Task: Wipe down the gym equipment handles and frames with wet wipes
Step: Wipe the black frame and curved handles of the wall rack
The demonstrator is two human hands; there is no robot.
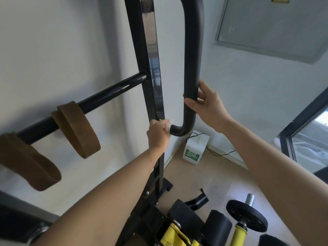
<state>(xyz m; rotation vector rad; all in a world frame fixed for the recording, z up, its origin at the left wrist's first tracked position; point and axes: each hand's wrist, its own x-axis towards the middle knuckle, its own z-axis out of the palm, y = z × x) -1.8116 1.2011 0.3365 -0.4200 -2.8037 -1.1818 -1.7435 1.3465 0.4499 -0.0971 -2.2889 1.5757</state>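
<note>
- Step in hand, as I judge it: wiping the lower bend of the padded handle (192, 59), where it curves in to meet the upright post (150, 50).
- Left hand (158, 134): fingers bunched around a crumpled wet wipe (168, 125), pressed against the handle's end right beside the post.
- Right hand (206, 105): wrapped on the straight run of the handle, to the right of the post and above the bend, with the thumb across the front. It looks to be steadying the tube.
- The two hands are apart, both on the same handle, one at the bend and one higher.
- Left of the post, a glossy crossbar (106, 94) carries two brown straps (78, 128). I cannot tell whether either has been wiped.
- Next move, in my view: slide the wipe round the bend and up the straight run. That calls for the right hand to shift up or let go, since it covers part of the foam.
- The post's shiny face, just left of the wipe, could follow. It is flat, so a long vertical stroke would suit it.
</note>
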